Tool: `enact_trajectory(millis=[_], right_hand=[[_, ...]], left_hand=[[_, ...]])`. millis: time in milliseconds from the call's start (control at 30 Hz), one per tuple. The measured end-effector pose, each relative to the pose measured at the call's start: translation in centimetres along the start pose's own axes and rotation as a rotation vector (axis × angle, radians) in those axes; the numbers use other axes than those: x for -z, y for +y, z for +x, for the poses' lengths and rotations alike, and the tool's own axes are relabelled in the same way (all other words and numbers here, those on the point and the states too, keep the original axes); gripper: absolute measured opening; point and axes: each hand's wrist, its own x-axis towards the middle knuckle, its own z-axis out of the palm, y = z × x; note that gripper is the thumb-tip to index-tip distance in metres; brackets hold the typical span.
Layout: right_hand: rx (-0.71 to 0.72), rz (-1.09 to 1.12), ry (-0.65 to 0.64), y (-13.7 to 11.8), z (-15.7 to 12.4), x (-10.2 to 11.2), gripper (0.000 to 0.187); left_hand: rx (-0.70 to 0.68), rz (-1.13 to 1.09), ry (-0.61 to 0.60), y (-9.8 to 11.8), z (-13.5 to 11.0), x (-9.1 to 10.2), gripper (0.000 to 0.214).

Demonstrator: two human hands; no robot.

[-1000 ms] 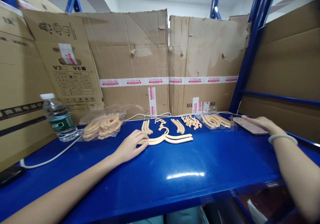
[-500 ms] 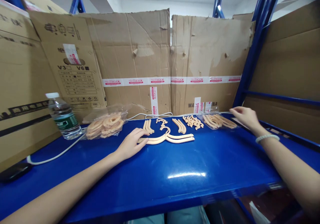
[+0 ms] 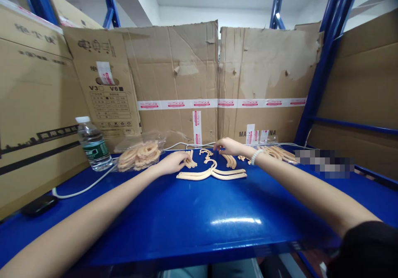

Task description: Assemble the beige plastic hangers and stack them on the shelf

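Observation:
Several beige curved strips, shaped like hanger arms (image 3: 193, 162), lie in a left group, with the bent fingers of my left hand (image 3: 174, 163) closed at their near side. My right hand (image 3: 230, 146) hovers over a second group of curved arms (image 3: 231, 162), its fingers curled with a gap between thumb and forefinger; nothing shows in it. Between the hands lie small beige hooks (image 3: 205, 153). Nearer to me, a stacked hanger (image 3: 199, 176) of doubled arms and a hook lies flat. More hooks (image 3: 241, 158) are partly hidden behind my right wrist.
Bags of beige pieces lie at the left (image 3: 138, 155) and right (image 3: 280, 153). A water bottle (image 3: 95, 147), a white cable (image 3: 77, 193) and a black device (image 3: 40, 204) are on the left of the blue table (image 3: 186, 224). Cardboard (image 3: 174, 75) walls the back.
My right hand has swung from the far right bag to the middle, over the right arm group. The left hand has left the stacked hanger for the left arm group. The view shifted slightly.

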Motion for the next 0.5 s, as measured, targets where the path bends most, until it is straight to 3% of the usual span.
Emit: enact_trajectory(millis=[233, 400, 500], right_hand=[[0.092, -0.039, -0.138, 0.0, 3.3, -2.6, 0.046], [0.027, -0.046, -0.148, 0.7, 3.5, -3.7, 0.023], [-0.006, -0.017, -0.144, 1.0, 3.5, -4.4, 0.021]], left_hand=[[-0.024, 0.008, -0.011, -1.7, -0.6, -0.5, 0.023], [-0.026, 0.001, 0.008, -2.1, -1.0, -0.9, 0.014], [-0.026, -0.01, 0.013, -2.2, -1.1, -1.2, 0.013]])
